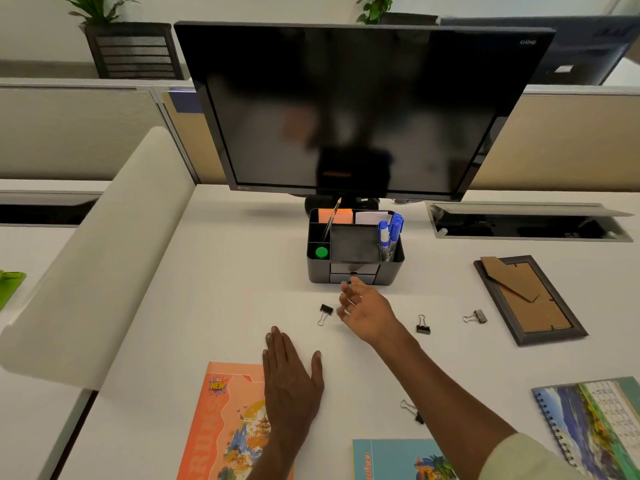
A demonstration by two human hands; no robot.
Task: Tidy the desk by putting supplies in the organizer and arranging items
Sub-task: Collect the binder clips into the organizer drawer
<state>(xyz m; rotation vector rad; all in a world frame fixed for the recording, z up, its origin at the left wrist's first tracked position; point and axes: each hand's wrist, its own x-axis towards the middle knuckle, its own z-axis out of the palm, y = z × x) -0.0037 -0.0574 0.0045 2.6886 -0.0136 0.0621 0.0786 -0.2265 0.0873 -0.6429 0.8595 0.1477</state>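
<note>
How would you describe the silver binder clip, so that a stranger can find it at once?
Start at the black desk organizer below the monitor, then look right to the dark picture frame lying face down. The silver binder clip lies on the desk just left of that frame. The other clips are black; this one alone is grey metal.

White desk point(207, 306), monitor stand at the back, black organizer point(356, 268) just in front of it. Four binder clips lie loose: one point(325, 313) left of centre, one point(423, 325) right of it, a silver one point(476, 317) near the face-down picture frame point(530, 299), one point(414, 410) nearer the front. Along the front edge: orange booklet point(221, 420), teal booklet point(391, 460), spiral calendar point(595, 420); the left hand point(292, 379) rests flat on the desk.
</note>
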